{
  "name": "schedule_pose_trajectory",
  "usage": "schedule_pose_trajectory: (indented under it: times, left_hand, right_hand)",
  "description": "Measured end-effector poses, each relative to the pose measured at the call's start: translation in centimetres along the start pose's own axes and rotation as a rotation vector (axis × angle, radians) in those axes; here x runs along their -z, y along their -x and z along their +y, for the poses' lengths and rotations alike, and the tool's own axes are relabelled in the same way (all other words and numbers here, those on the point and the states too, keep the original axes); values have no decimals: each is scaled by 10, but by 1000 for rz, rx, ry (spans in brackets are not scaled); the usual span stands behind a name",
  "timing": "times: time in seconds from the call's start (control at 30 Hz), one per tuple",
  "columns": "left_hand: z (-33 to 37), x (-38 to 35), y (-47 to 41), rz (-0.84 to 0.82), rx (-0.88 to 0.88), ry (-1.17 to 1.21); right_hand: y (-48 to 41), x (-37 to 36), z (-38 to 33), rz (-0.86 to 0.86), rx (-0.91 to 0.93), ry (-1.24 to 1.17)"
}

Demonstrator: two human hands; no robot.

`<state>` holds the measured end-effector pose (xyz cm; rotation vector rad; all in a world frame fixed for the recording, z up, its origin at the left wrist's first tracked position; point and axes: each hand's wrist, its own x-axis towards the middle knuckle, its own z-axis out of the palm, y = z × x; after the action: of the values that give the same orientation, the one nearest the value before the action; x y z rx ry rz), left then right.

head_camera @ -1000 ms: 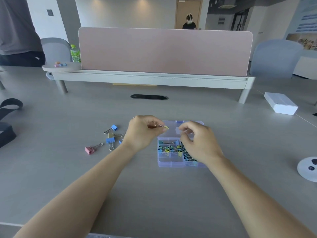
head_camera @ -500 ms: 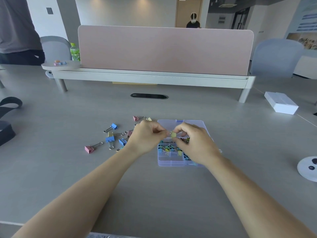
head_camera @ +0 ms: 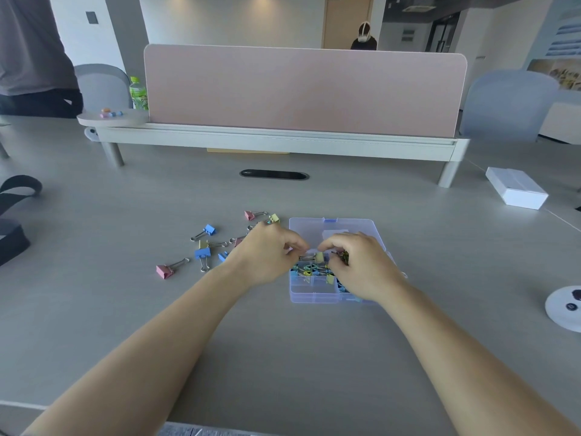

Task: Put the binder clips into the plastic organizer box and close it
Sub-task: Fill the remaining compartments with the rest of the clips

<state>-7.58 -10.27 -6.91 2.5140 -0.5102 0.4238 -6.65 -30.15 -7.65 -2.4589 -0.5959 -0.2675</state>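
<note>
A clear plastic organizer box (head_camera: pixel 300 292) lies open on the grey table, its lid (head_camera: pixel 333 226) flat behind it. Several coloured binder clips fill its middle compartments. My left hand (head_camera: pixel 267 256) pinches the wire handles of a yellow binder clip (head_camera: pixel 319 257) over the box. My right hand (head_camera: pixel 358 265) touches the same clip's body from the right and covers the box's right side. Loose clips lie left of the box: a pink one (head_camera: pixel 164 271), a blue one (head_camera: pixel 202 253), another blue one (head_camera: pixel 209 229).
A pink divider panel (head_camera: pixel 301 89) on a raised shelf crosses the table's far side. A white box (head_camera: pixel 515 191) lies at the right, a round white device (head_camera: pixel 564 306) nearer. A black strap (head_camera: pixel 15 196) sits at the left edge. A cable slot (head_camera: pixel 273 174) is behind the box.
Both hands have come down and together over the box's middle compartments with the yellow clip between them. The lid is now uncovered behind them.
</note>
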Motion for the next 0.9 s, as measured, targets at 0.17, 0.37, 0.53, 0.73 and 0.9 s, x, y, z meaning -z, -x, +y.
schedule_pose_trajectory:
  times: [0.17,0.37,0.53,0.73,0.9]
  left_hand:
    - [0,2,0,-72,-28,-67]
    - [0,6,-1,-174,-14,-135]
    - [6,7,-1,-205,-47,-144]
    - [5,7,0,-206,-43,-125]
    - [6,9,0,-232,-60,-112]
  right_hand:
    - [0,0,0,-20,18,52]
    - [1,1,-2,-62,-3,82]
    - [0,1,-2,-84,-20,90]
    - [1,0,-2,-77,-19,71]
    - [1,2,-4,-99,-13,96]
